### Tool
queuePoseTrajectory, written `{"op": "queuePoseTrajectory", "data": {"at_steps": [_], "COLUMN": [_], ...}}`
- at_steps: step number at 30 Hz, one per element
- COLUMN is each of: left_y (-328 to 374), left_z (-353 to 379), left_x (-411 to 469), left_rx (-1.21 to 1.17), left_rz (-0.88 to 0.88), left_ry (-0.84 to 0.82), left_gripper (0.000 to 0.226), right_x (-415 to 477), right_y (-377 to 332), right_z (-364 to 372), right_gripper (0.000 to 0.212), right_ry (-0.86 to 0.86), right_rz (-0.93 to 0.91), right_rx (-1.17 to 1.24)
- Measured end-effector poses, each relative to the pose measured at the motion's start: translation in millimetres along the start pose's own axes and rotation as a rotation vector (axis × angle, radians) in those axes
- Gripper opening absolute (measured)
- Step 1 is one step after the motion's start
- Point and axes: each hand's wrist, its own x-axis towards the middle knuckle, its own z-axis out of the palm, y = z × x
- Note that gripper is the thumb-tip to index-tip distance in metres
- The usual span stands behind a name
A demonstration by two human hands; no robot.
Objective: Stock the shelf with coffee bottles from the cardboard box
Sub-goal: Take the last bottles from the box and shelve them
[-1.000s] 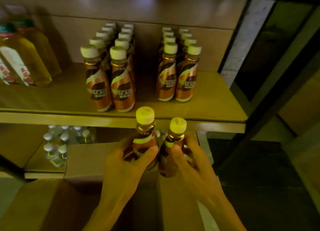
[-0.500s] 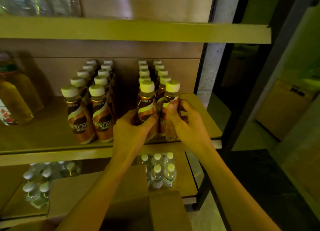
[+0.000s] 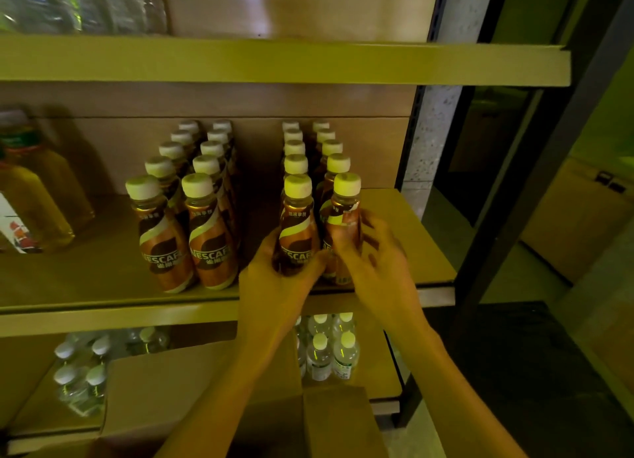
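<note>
my left hand point(image 3: 274, 286) wraps a brown plastic coffee bottle with a cream cap point(image 3: 297, 224); my right hand point(image 3: 380, 265) curls round its twin point(image 3: 344, 214) alongside. both stand upright at the front of the wooden shelf point(image 3: 103, 275), rows just behind.

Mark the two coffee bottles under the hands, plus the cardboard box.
left coffee bottle point(image 3: 297, 229), head view, on its front label.
right coffee bottle point(image 3: 344, 217), head view, on its upper label.
cardboard box point(image 3: 161, 389), head view, on its open left flap.

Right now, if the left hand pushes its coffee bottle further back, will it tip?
Possibly: the coffee bottle is tall and slim, so push low. Its glossy sleeve looks slippery. The row behind should catch it.
</note>
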Motion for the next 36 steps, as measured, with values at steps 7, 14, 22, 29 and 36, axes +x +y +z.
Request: {"op": "queuePoseTrajectory", "data": {"at_steps": [7, 14, 22, 29, 36], "left_y": [-11.1, -13.1, -15.4, -16.1, -18.5], "left_z": [-4.2, -2.6, -4.7, -3.0, -1.6], "left_x": [-3.0, -5.0, -5.2, -3.8, 2.6], "left_rx": [0.118, 0.223, 0.202, 0.196, 0.233], "left_rz": [0.014, 0.054, 0.032, 0.038, 0.047], "left_ry": [-0.018, 0.069, 0.049, 0.027, 0.011], "left_gripper": [0.058, 0.064, 0.060, 0.060, 0.057], "right_x": [-15.5, -3.0, -3.4, -12.9, -6.7], "right_y": [21.7, 16.3, 16.3, 24.0, 25.6], "right_z": [18.7, -6.7, -6.7, 17.3, 18.6], "right_gripper": [0.079, 0.065, 0.077, 0.069, 0.061], "right_ry": [0.128, -0.173, -0.256, 0.066, 0.048], "right_rz": [0.045, 0.133, 0.102, -0.054, -0.068], "right_rx": [-0.284, -0.201, -0.263, -0.351, -0.359]}}
